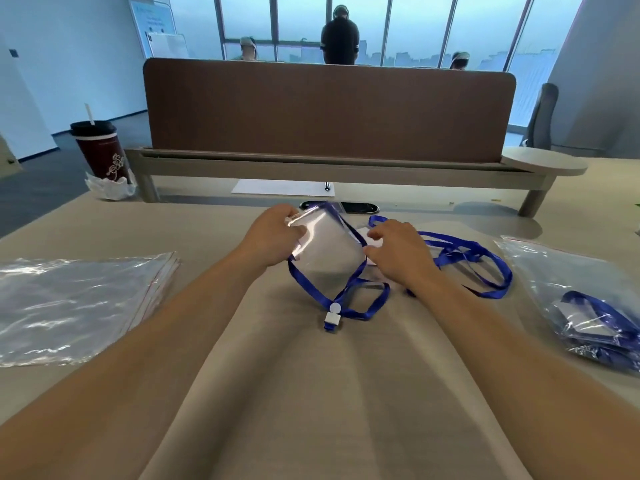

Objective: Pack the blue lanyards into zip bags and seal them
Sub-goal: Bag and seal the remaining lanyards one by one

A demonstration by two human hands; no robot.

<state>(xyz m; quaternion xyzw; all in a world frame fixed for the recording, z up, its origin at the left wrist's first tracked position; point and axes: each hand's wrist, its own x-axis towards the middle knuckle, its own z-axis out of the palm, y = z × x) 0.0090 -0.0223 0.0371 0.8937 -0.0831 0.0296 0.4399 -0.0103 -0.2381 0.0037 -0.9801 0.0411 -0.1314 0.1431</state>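
Two hands working a blue lanyard [350,284] at the middle of the desk [311,393].
Left hand [273,233] pinches its clear pouch [325,244]; right hand [398,252] curls beside it, grip unclear.

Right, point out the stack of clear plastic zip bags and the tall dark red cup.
Stack of clear plastic zip bags [76,306]: head view, top bag's middle.
Tall dark red cup [104,155]: head view, side wall.

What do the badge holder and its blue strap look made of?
Badge holder: likely clear flexible plastic, glossy; glare streaks it and it looks see-through. Strap: seemingly flat woven fabric, matte blue; it lies in limp loops.
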